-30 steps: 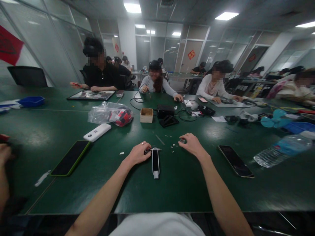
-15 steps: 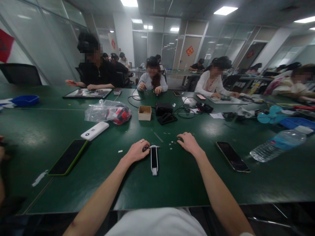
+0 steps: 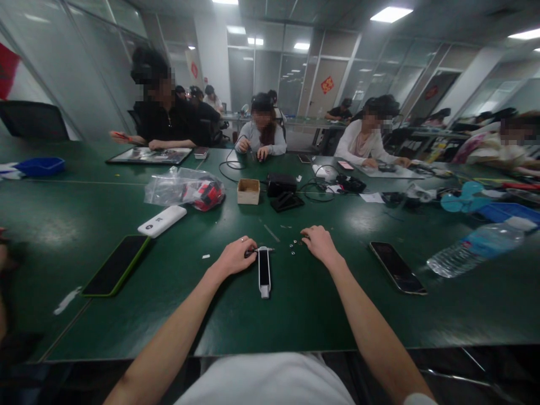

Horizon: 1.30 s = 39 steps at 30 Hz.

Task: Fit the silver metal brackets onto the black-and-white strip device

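My left hand (image 3: 238, 254) is closed on a slim rod-like tool (image 3: 250, 252) with a dark handle. Its thin light-coloured shaft points right, across the far end of a narrow white device (image 3: 264, 271). That device has a long black face and a small white block at its near end. To its right lie several tiny shiny rings (image 3: 293, 252) on the green table. My right hand (image 3: 320, 244) is just beside them, thumb and forefinger drawn together at the table top. What sits between those fingertips is too small to make out.
A green-edged phone (image 3: 116, 266), a white power bank (image 3: 162, 221) and a plastic bag (image 3: 177, 187) lie left. A small open box (image 3: 248, 192) stands ahead. Rightward are a dark phone (image 3: 397, 268) and a water bottle (image 3: 476, 247). Several people sit across the table.
My right hand's thumb and forefinger have closed together over the right-hand rings, with the hand shifting slightly left. My left hand, its tool and the white device stay as they were.
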Each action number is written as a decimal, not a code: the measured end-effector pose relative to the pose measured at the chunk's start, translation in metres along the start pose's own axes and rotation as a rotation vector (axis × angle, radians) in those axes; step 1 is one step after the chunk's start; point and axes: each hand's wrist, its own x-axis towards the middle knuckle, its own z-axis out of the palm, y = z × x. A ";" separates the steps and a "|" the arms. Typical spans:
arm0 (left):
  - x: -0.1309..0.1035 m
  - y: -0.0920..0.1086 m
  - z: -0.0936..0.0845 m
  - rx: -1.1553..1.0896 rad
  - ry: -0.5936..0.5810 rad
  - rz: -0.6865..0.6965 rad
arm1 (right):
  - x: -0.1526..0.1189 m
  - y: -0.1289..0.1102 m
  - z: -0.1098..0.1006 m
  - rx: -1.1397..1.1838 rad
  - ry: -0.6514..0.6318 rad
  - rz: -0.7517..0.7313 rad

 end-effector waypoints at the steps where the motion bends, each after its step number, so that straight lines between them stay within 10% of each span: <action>1: 0.000 0.000 0.000 -0.004 0.001 0.000 | -0.001 0.000 0.000 -0.003 0.003 0.011; 39: 0.000 0.005 -0.002 -0.054 0.025 -0.003 | -0.001 0.004 0.000 0.052 -0.039 0.069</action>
